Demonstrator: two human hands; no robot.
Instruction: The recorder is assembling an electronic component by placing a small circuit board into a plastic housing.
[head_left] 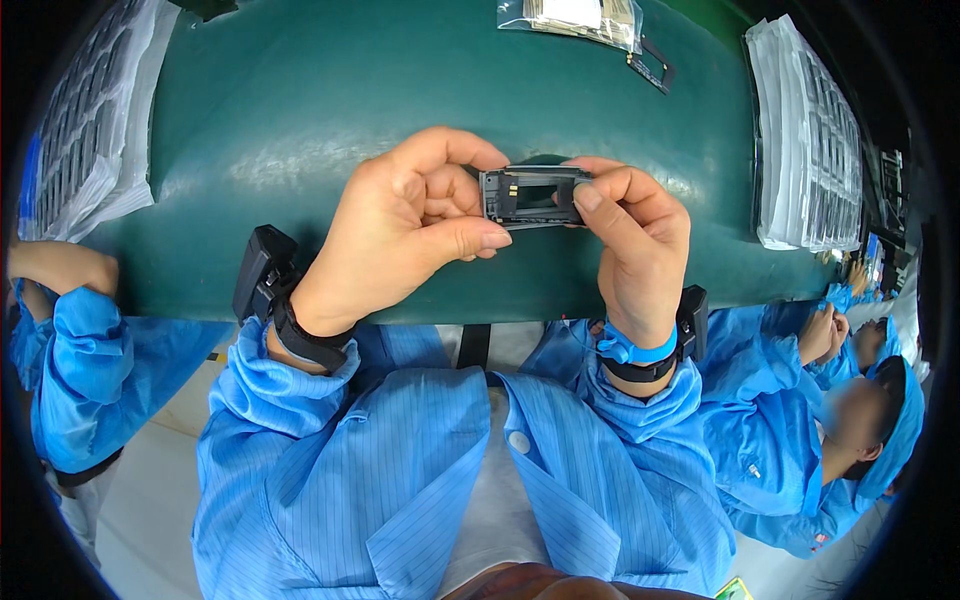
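Note:
Between my two hands, above the green table, is a small dark grey rectangular frame part point(497, 207) with an opening in its middle. A thin black piece with gold contacts point(511, 197) lies against its face. My left hand point(405, 215) grips the frame's left end, thumb at the lower corner and index finger at the upper one. My right hand point(640, 230) pinches the right end, its thumb pressing on the front face and its fingers behind. The parts of those fingers behind the frame are hidden.
A green mat point(300, 110) covers the table. Stacked white trays of parts stand at left point(95, 120) and right point(805, 140). At the back lie a clear bag of parts point(580, 22) and a loose black frame piece point(652, 68). Co-workers in blue sit on both sides.

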